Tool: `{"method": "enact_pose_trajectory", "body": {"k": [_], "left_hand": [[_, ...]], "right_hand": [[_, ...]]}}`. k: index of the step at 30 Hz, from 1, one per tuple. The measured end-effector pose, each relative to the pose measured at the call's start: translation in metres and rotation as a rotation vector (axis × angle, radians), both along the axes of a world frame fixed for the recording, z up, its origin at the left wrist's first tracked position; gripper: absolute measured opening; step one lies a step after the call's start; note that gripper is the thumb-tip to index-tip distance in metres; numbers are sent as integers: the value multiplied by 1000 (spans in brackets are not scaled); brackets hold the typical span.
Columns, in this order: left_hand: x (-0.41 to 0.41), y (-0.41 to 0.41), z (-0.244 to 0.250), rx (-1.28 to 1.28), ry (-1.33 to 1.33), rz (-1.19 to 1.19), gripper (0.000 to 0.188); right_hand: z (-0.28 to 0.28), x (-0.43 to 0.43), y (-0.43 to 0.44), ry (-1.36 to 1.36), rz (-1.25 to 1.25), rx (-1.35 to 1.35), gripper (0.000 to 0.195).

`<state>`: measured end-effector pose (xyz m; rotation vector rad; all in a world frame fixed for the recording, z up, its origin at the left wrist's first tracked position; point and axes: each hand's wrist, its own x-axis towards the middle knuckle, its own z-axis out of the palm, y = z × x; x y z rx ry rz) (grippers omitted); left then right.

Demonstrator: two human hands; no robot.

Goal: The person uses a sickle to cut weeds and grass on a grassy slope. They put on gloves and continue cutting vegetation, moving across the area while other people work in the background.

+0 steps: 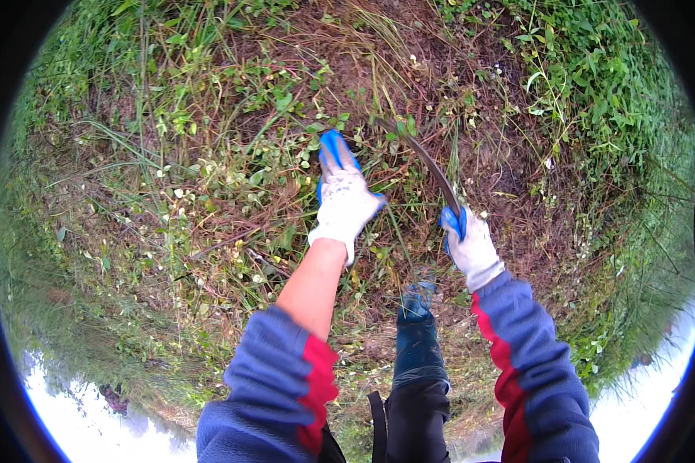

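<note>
My left hand [343, 197], in a white glove with blue coating, reaches over low leafy weeds [260, 173] near the middle of the view. Its fingers point away from me and its thumb is spread to the side; nothing shows in it. To the right, my right hand [469, 240], gloved the same way, grips a sickle by its lower end. The sickle's dark curved blade [431, 165] slants up and left among the stems, its tip partly behind leaves. The handle is hidden in the glove.
A dark green rubber boot [418, 341] stands on the ground below and between my hands. Taller green plants [608, 98] grow at the right. Dry stalks and loose grass lie on brown soil [347, 63] farther ahead. Denser grass [92, 75] rises at the upper left.
</note>
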<state>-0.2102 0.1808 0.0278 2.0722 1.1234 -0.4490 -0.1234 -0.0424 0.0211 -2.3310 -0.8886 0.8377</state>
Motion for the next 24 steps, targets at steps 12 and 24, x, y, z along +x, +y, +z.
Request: {"method": "enact_pose_trajectory", "body": {"k": [12,24], "left_hand": [[-71,10,-18,-11,198,-514,18],[-225,-21,-20,6,276,-537,15]], "right_hand": [[49,-44,-141,-23,-76,-550,31],[-25,-12,152,-13,85,-49,27]]}}
